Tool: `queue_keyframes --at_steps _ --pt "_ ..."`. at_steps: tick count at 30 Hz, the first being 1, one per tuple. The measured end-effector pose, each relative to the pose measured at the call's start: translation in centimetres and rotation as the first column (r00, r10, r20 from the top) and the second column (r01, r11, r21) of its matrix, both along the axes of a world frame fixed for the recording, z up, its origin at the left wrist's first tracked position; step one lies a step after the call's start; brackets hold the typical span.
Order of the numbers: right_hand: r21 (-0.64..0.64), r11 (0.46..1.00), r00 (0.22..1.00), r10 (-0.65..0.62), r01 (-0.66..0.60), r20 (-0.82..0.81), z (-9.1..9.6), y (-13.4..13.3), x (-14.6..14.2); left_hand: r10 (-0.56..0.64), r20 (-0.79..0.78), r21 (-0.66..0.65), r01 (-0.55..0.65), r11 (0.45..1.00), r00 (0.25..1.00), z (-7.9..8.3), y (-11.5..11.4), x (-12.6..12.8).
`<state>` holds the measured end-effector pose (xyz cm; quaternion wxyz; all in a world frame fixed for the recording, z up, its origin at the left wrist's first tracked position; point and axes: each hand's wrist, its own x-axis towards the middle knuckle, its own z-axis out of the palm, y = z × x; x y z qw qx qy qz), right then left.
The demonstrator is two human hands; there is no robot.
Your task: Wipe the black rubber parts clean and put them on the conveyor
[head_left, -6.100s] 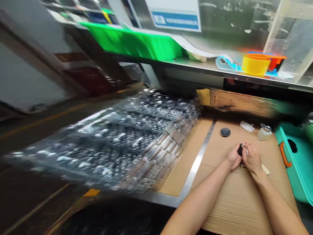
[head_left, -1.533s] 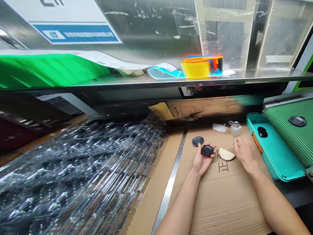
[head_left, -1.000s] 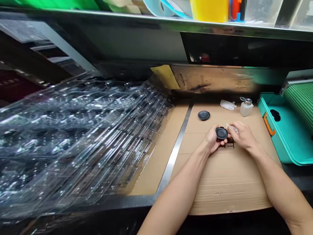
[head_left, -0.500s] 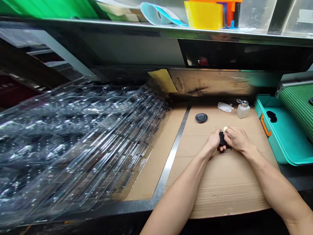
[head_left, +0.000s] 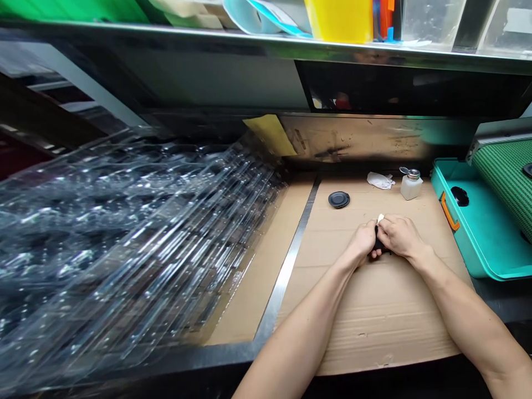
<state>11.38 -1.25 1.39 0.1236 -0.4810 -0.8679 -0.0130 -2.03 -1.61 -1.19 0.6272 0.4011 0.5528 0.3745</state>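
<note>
Cupping a black round disc (head_left: 379, 244) between them, the two hands meet just above the middle of the cardboard sheet (head_left: 374, 316), and most of the disc is hidden. Only a dark sliver shows below the fingers, so which way its face points cannot be told, and being round it shows no long axis. The left hand (head_left: 362, 241) is curled closed around the disc from the near side, while the right hand (head_left: 397, 235) bends over it, fingers closed, pinching a white pad (head_left: 380, 219) whose tip pokes out at the top. Farther back on the cardboard lie a second black disc (head_left: 338, 199), a crumpled white wipe (head_left: 379, 180) and a pump-top dispensing bottle (head_left: 410, 185), all well apart from the hands. To the right, a teal tray (head_left: 469, 249) with an orange handle (head_left: 446, 211) holds a third black disc (head_left: 459, 195) and sits beside a green mesh belt (head_left: 505, 172). A steel strip (head_left: 286, 271) edges the cardboard on the desk (head_left: 166, 354), and past it, to the left, lie stacked clear plastic trays (head_left: 124, 238). Above runs a steel shelf (head_left: 266, 47) carrying a yellow cup (head_left: 338, 19).
</note>
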Motion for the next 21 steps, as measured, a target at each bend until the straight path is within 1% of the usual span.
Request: queue_keyframes --at_steps 2,6,8,11,13,17,19,21 --pt "0.004 1.0 1.0 0.005 -0.005 0.0 0.1 0.0 0.0 -0.018 -0.006 0.011 0.018 1.0 1.0 -0.1 0.0 0.0" --pt "-0.091 0.995 0.998 -0.033 0.038 0.046 0.6 -0.2 0.2 -0.05 -0.028 0.032 0.051 0.998 0.998 -0.4 -0.1 0.0" --pt "-0.107 0.994 0.999 -0.025 0.029 0.042 0.8 -0.3 0.3 -0.06 -0.051 0.04 0.062 0.997 0.997 -0.5 -0.2 0.0" --pt "-0.075 0.997 1.0 0.01 -0.01 -0.004 0.9 -0.3 0.4 -0.074 -0.085 0.059 0.079 0.995 0.994 -0.5 -0.3 0.0" --pt "-0.077 0.997 0.999 0.023 -0.026 -0.039 0.9 -0.2 0.7 -0.091 -0.07 0.078 0.097 0.992 0.993 -0.4 -0.4 -0.1" --pt "-0.172 0.982 0.991 0.051 -0.073 -0.126 1.1 0.2 1.6 -0.162 -0.018 0.1 0.163 0.981 0.987 0.1 -0.6 -0.3" --pt "-0.203 0.972 0.983 0.082 -0.116 -0.167 1.1 0.4 2.1 -0.2 -0.035 0.099 0.202 0.974 0.979 0.3 -0.6 -0.5" --pt "-0.197 0.969 0.974 0.11 -0.149 -0.196 1.0 0.5 2.3 -0.239 -0.072 0.101 0.245 0.964 0.968 0.4 -0.5 -0.8"
